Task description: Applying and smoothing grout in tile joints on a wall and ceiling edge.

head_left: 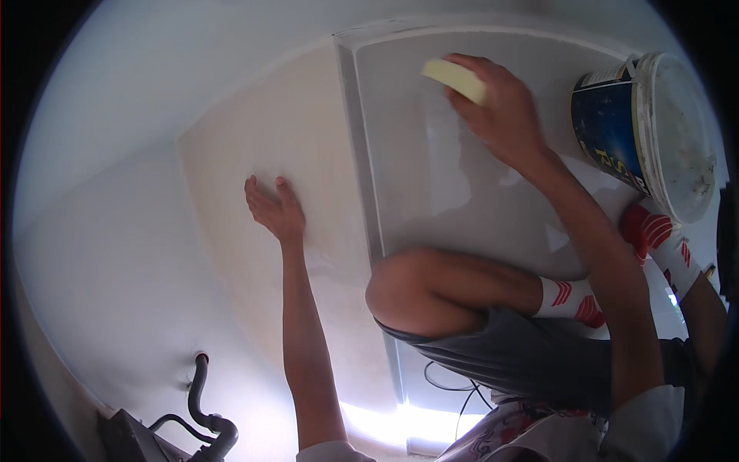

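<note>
1. Low at the far left, a dark bent pipe (198, 396) comes out of the pale wall (108, 254), with a dark box (138, 437) near it.
2. Next is my left hand (275, 213), over the beige panel (308, 138); its fingers are loosely curved, the thumb is apart from them, and it holds nothing.
3. A narrow upright strip (359, 154) divides the beige panel from the glossy grey panel (416, 200).
4. My bent knee (404, 296) comes up beside that strip, and a thin black cable (466, 389) loops below my dark shorts (531, 354).
5. Higher up, the pale yellow block (450, 75) sits over the upper part of the grey panel.
6. My right hand (508, 115) has its fingers and thumb clamped on the block; with the hand blurred, I can't tell whether the block touches the panel.
7. Farthest right, a bucket (612, 123) with a blue label stands near my red-and-white sock (654, 237).
</note>
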`<state>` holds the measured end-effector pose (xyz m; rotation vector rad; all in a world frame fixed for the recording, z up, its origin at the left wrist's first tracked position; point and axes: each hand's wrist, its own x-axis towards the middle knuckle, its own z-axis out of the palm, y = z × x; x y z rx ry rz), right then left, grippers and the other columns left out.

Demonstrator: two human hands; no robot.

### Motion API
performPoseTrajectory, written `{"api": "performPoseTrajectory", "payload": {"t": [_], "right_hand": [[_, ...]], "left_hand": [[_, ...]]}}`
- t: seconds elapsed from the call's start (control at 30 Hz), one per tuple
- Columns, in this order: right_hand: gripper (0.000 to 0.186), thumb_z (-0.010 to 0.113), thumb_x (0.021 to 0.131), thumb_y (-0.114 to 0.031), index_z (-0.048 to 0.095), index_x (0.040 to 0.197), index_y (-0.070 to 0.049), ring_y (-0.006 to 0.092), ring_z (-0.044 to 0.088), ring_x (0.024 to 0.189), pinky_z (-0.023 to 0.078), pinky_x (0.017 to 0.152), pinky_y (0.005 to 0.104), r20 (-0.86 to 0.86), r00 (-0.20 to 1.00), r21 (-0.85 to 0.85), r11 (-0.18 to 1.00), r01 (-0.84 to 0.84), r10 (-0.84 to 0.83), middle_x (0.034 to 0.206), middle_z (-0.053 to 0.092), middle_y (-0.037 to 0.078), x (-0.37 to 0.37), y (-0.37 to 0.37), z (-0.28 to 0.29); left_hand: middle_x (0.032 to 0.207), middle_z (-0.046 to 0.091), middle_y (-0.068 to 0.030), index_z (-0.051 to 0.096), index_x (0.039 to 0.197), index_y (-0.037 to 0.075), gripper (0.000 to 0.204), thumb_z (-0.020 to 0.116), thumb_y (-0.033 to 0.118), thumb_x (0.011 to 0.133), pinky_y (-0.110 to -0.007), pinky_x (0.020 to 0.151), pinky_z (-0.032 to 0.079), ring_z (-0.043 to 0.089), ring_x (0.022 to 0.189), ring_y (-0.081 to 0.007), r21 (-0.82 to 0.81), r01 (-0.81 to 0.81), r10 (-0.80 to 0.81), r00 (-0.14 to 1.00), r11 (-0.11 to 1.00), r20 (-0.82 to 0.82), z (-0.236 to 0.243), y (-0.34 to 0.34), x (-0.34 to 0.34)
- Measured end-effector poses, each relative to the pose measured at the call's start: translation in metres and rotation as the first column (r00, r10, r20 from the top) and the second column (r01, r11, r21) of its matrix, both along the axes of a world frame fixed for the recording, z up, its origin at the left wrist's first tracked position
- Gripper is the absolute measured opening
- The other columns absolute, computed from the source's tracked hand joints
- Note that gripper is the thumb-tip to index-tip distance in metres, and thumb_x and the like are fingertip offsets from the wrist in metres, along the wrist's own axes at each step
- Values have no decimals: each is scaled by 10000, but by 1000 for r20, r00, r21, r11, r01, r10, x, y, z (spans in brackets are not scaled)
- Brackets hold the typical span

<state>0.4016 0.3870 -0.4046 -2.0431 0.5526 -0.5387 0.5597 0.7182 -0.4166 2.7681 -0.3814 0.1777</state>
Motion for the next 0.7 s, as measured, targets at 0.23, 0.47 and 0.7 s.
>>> {"api": "performPoseTrajectory", "payload": {"t": [0.23, 0.47, 0.7], "right_hand": [[571, 643, 676, -13, 515, 1213, -160, 284, 449, 1082, 337, 910, 422, 194, 981, -376, 923, 82, -8, 1178, 518, 51, 104, 22, -58], [591, 636, 666, 25, 511, 1213, -161, 297, 431, 1085, 330, 914, 425, 35, 999, -341, 939, 50, -40, 1206, 459, 82, 118, 43, -68], [497, 627, 678, 17, 595, 1151, -133, 289, 422, 1109, 330, 937, 424, -21, 1000, -404, 914, -22, 15, 1201, 467, 84, 127, 50, -69]], "left_hand": [[1361, 368, -185, 298, 1345, -6, 624, 485, 408, 916, -468, 1044, 223, 322, 1268, -341, -3, -25, 25, 999, 1000, 21, 1, 4, 10], [1349, 373, -195, 296, 1343, -8, 626, 469, 420, 921, -463, 1034, 232, 331, 1253, -346, 26, -8, 7, 1000, 1000, 23, 0, 8, 11], [1343, 378, -201, 298, 1341, -5, 624, 462, 426, 921, -465, 1032, 235, 333, 1247, -349, 20, 1, -1, 1000, 1000, 17, -2, 4, 10]]}}
